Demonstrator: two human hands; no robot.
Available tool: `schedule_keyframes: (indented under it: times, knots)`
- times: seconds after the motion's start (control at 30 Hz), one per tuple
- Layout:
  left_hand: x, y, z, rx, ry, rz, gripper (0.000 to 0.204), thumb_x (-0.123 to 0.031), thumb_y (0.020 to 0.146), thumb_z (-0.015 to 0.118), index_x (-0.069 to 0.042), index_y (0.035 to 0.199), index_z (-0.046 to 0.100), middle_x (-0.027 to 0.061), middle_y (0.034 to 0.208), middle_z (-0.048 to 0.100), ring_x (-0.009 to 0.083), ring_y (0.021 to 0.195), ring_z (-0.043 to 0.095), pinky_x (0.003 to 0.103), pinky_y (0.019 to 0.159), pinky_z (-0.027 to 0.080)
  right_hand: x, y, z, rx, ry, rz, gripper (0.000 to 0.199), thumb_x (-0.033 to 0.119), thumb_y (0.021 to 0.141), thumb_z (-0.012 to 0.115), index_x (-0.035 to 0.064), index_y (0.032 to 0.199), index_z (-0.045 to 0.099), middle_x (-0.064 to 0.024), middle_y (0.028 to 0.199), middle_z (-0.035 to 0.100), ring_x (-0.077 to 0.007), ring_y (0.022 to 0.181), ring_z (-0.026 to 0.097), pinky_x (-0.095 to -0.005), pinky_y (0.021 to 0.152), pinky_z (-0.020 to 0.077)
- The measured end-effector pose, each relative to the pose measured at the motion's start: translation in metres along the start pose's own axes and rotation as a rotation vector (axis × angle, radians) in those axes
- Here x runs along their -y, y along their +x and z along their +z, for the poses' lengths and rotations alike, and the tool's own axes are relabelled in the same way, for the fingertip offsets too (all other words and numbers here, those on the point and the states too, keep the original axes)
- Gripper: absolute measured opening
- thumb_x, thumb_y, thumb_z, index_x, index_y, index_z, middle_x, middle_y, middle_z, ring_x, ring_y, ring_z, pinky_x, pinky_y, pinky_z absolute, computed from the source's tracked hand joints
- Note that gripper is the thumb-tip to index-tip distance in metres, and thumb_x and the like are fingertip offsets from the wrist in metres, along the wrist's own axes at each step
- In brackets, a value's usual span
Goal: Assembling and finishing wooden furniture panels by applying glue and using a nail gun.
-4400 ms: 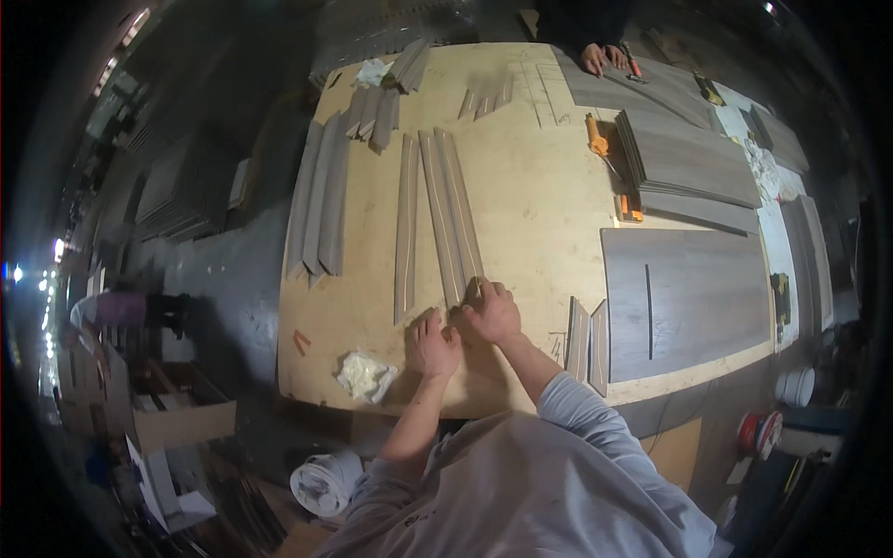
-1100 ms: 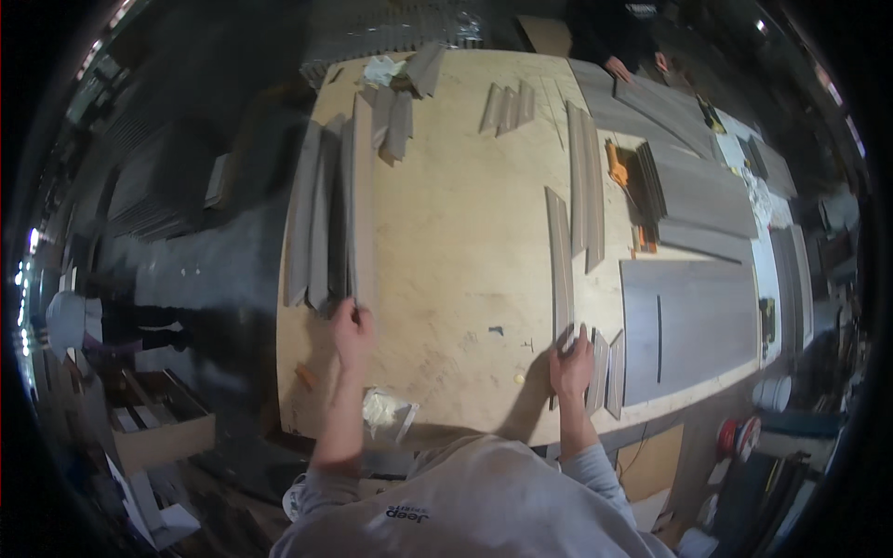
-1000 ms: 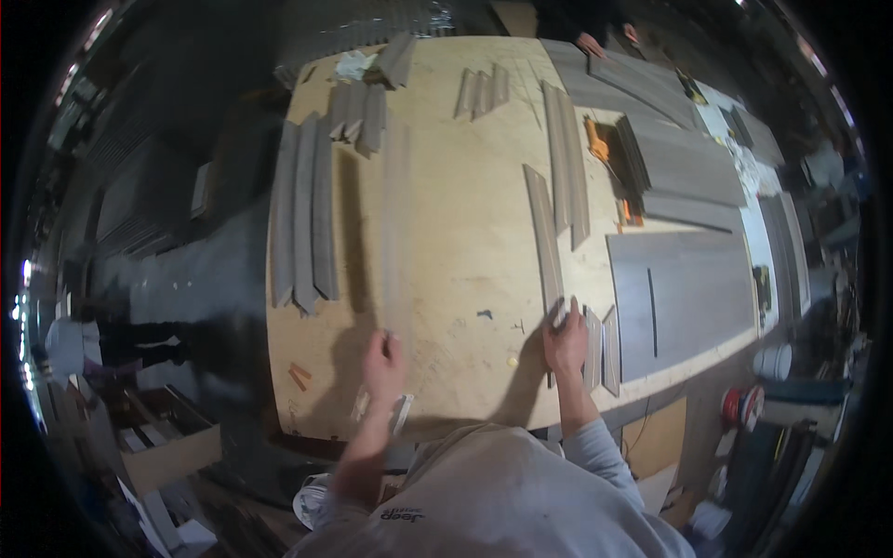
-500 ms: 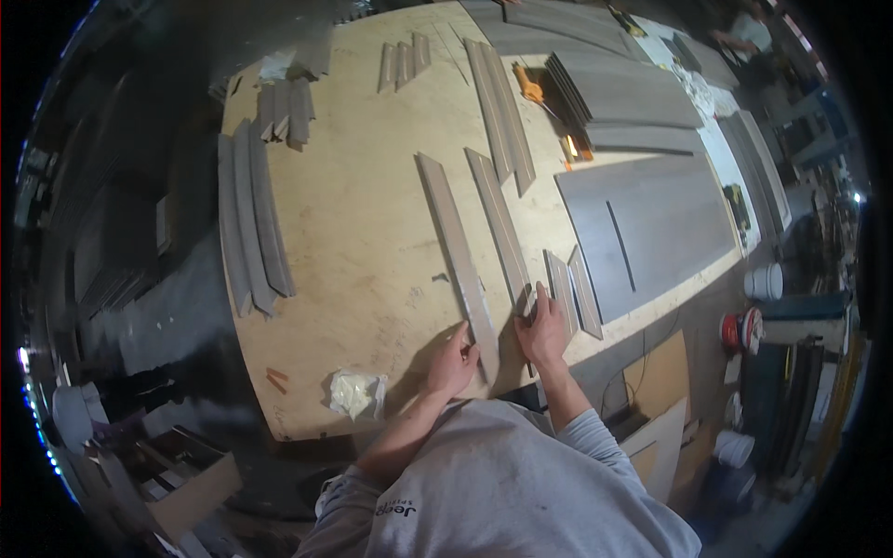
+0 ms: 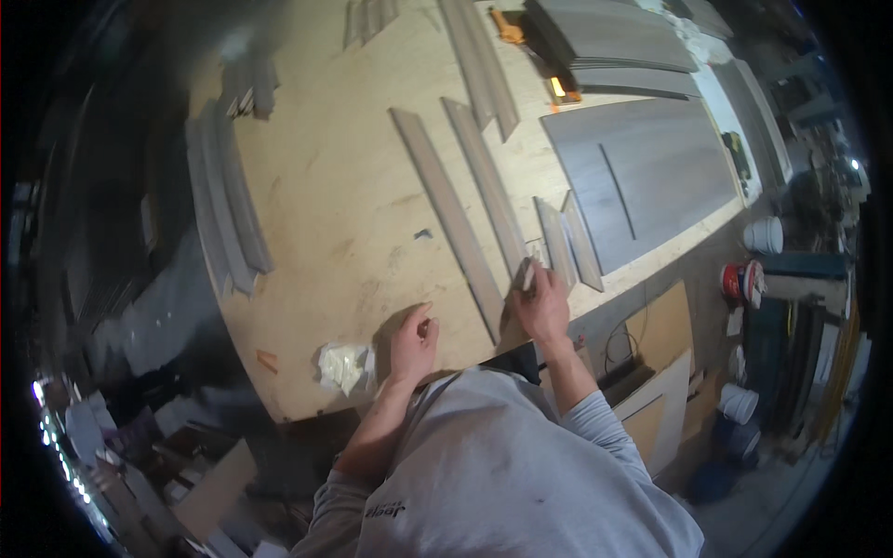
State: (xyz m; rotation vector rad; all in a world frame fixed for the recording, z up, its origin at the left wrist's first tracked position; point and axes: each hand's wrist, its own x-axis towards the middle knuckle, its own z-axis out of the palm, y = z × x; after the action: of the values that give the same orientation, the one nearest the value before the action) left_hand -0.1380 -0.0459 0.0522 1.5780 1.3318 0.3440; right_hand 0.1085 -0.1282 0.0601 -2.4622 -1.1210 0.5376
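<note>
Wide pale wooden table [image 5: 316, 195] fills most of this dim workshop, and near its right side lies a large grey panel [image 5: 674, 167], from which I will measure all places. To the left of the panel, two long strips are laid at a slant, almost parallel and apart from each other: the inner strip [image 5: 487, 186], closer to the panel, and the outer strip [image 5: 446, 219], farther left. Between the inner strip and the panel stand close together two short strips [image 5: 554, 237] with angled ends. Beyond the panel I see a stack of grey boards [image 5: 609, 46].

The person's right hand [image 5: 544, 305], on the near left side of the panel, is at the near end of the inner strip; its thumb and fingers seem pinched on a small pale piece [image 5: 528, 277], but what it is I cannot tell. The left hand [image 5: 415, 342], well to the left of the panel, is over the table with its fingers loosely bent and apart, and it shows nothing held. Left of it lies a crumpled white wrapper [image 5: 344, 367] with something yellowish inside.

In my judgement, the step in hand is work upon the separated long strips; the next move would call for the free left hand to steady one strip, while the right hand controls the pale piece
</note>
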Motion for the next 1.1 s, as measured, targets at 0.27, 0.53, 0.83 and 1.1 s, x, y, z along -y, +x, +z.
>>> schedule_keyframes:
  times: [0.27, 0.53, 0.83, 1.1]
  knots:
    - [0.003, -0.045, -0.013, -0.032, -0.044, 0.027, 0.029, -0.019, 0.096, 0.067, -0.007, 0.122, 0.07, 0.0174, 0.102, 0.071, 0.0272, 0.082, 0.07, 0.036, 0.072, 0.055, -0.011, 0.0, -0.004, -0.038, -0.079, -0.087, 0.066, 0.02, 0.083, 0.076, 0.0139, 0.144, 0.053, -0.0203, 0.128, 0.059, -0.0432, 0.114, 0.057, -0.0499, 0.096, 0.0512]
    - [0.012, -0.058, -0.018, -0.125, -0.09, 0.054, 0.027, -0.014, 0.096, 0.068, -0.003, 0.121, 0.07, 0.0125, 0.098, 0.071, 0.0199, 0.076, 0.066, 0.033, 0.07, 0.053, -0.003, 0.002, 0.001, -0.064, -0.075, -0.165, 0.056, 0.017, 0.081, 0.074, 0.0171, 0.135, 0.063, -0.0171, 0.123, 0.063, -0.0389, 0.106, 0.062, -0.0486, 0.094, 0.0512]
    - [0.004, -0.045, -0.01, -0.094, -0.076, 0.077, 0.027, -0.013, 0.096, 0.068, -0.004, 0.121, 0.07, 0.013, 0.097, 0.071, 0.0205, 0.075, 0.066, 0.033, 0.069, 0.053, -0.005, -0.003, -0.006, -0.047, -0.098, -0.169, 0.054, 0.018, 0.083, 0.073, 0.0189, 0.136, 0.064, -0.015, 0.124, 0.062, -0.0364, 0.106, 0.062, -0.0472, 0.093, 0.051]
    - [-0.001, -0.036, -0.014, -0.04, -0.093, 0.065, 0.026, -0.013, 0.095, 0.067, -0.005, 0.12, 0.07, 0.0145, 0.094, 0.071, 0.0232, 0.074, 0.066, 0.034, 0.068, 0.053, -0.004, -0.005, -0.001, -0.054, -0.088, -0.246, 0.039, 0.016, 0.085, 0.073, 0.0166, 0.124, 0.072, -0.0144, 0.125, 0.063, -0.0345, 0.101, 0.065, -0.0465, 0.09, 0.0534]
